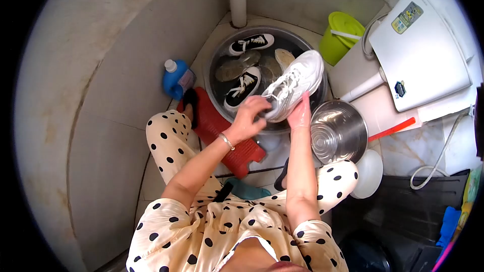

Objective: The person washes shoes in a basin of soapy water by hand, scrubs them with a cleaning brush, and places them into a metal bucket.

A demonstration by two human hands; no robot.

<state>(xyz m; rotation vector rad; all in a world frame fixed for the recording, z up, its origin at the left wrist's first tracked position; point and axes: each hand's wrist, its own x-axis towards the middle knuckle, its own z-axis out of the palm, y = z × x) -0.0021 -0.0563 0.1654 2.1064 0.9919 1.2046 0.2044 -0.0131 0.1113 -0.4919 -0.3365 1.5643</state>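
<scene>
The white shoe (297, 83) is near the middle of the frame, above the right part of a large round basin (213, 93). It is tilted, its toe toward the upper right and its opening toward the lower left.

The left hand (247, 119), with a bracelet (227, 141) on the wrist, is at the opening end of the shoe. Its fingers are bent and partly spread, with gaps between them; blur hides whether the fingertips pinch the shoe or only touch it. The right hand (300, 112) supports the shoe from below and along its side, the thumb side raised against it. Most of its fingers are behind the shoe, so how far they are open cannot be told.

In the basin's dark water lie an upper black shoe (251, 44) and a lower black shoe (242, 87), both with white laces, and other footwear partly under water. A red mat (217, 128) lies at the basin's lower left, with a blue bottle (178, 79) near its upper end. A metal bowl (339, 132) is just beside the basin at the lower right, and a green bucket (343, 38) stands at the upper right.
</scene>
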